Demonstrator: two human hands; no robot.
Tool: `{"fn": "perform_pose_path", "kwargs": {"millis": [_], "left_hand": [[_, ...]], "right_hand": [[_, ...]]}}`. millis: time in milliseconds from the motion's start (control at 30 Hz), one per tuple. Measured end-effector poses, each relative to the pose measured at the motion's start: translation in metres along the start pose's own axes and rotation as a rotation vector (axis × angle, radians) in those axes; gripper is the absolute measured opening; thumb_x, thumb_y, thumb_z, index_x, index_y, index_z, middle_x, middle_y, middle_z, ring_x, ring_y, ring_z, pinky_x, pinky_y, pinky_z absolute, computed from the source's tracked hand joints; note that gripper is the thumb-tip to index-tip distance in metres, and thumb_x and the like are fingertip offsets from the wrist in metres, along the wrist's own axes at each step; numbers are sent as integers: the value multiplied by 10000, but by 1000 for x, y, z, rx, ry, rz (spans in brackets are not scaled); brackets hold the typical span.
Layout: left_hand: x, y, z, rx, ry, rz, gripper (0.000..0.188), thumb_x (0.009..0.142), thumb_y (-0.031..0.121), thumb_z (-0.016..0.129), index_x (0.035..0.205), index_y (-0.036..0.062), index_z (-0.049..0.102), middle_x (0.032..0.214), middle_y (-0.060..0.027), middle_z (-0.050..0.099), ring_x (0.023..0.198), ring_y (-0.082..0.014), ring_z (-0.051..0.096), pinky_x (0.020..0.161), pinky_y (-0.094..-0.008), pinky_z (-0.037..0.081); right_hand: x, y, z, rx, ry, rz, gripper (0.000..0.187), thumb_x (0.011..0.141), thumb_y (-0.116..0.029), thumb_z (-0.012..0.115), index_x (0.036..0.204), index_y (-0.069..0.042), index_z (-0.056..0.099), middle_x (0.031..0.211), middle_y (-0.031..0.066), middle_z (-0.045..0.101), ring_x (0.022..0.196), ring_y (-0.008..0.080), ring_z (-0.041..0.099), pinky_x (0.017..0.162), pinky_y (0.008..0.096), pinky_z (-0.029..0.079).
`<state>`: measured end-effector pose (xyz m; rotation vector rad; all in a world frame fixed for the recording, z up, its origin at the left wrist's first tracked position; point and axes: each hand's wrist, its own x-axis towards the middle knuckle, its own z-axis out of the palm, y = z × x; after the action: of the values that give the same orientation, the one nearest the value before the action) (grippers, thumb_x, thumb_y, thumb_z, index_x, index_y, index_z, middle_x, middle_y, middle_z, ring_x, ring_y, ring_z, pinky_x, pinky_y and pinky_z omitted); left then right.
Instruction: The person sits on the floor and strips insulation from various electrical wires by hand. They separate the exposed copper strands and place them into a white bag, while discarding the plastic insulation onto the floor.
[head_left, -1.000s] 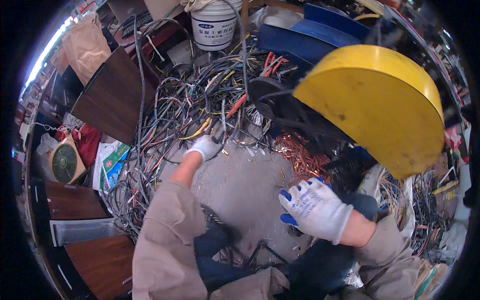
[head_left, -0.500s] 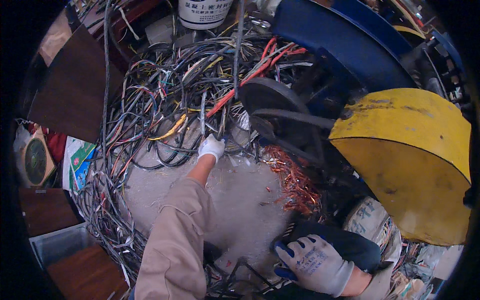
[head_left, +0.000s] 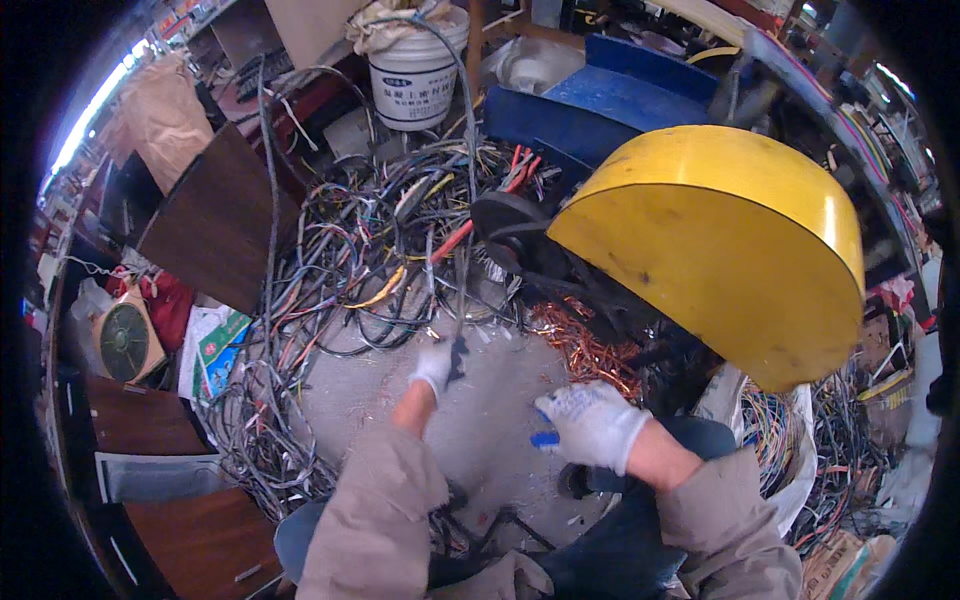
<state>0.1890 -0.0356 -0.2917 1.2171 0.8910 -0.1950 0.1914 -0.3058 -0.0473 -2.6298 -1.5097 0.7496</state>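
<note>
My left hand [head_left: 436, 364], in a white glove with dark fingertips, is closed above the grey floor at the near edge of a cable heap [head_left: 400, 220]. A dark cable [head_left: 463, 290] runs down to its fingers, and a small coppery end shows at the fingertips. My right hand [head_left: 592, 424], in a white glove with blue fingertips, hovers left of my knee. Its thumb and fingers point left, apart, with nothing visible between them. Just beyond it lies a pile of bare copper wire [head_left: 590, 350].
A large yellow rounded guard [head_left: 720, 240] and blue metal panels [head_left: 630, 90] stand at the right. A white bucket [head_left: 412, 85] stands behind the heap. Brown boards [head_left: 225, 220] lean at left. At right is a white sack [head_left: 800, 470] of thin wires.
The view has tilted up. My right hand has left its place by my knee and moved up and left toward the copper pile. My left hand stays near the heap's edge.
</note>
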Motion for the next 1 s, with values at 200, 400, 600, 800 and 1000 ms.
{"fn": "perform_pose_path", "kwargs": {"millis": [200, 400, 600, 800, 1000], "left_hand": [[-186, -38, 57, -436, 44, 18, 175, 916, 286, 631, 910, 111, 640, 658, 1, 480, 591, -138, 489, 611, -345, 513], [-340, -73, 96, -313, -77, 305, 102, 959, 123, 617, 1016, 49, 658, 699, -7, 591, 552, -80, 522, 487, -225, 406], [-333, -87, 54, 379, -372, 517, 289, 918, 75, 663, 1200, 20, 640, 958, -53, 707, 866, -110, 628, 799, -259, 507], [-308, -5, -16, -326, -364, 353, 434, 1022, 312, 517, 1381, 67, 500, 1321, -112, 593, 1151, -263, 612, 1011, -424, 479], [-327, 49, -25, -329, -274, 458, 308, 994, 197, 604, 1241, 19, 565, 1118, -113, 675, 985, -217, 683, 860, -347, 579]], "right_hand": [[25, 8, 21, 238, -10, 290, 534, 921, -486, 590, 1147, -4, 635, 989, 265, 677, 1011, 369, 666, 900, 449, 515], [36, -25, 55, 1684, 50, 486, 479, 977, -521, 515, 1163, -89, 610, 948, 157, 694, 819, 314, 683, 753, 452, 563], [4, -65, 37, 1712, 256, 300, 435, 966, -415, 617, 1223, -64, 624, 838, 74, 656, 597, 98, 558, 507, 253, 450], [-68, -108, 27, 1592, 411, 73, 310, 980, -223, 618, 1246, -64, 622, 790, 35, 647, 540, 71, 514, 475, 224, 401], [-92, -138, 29, 1491, 438, -20, 338, 965, -184, 645, 1256, -15, 612, 831, 32, 653, 623, 49, 550, 548, 188, 439]]}}
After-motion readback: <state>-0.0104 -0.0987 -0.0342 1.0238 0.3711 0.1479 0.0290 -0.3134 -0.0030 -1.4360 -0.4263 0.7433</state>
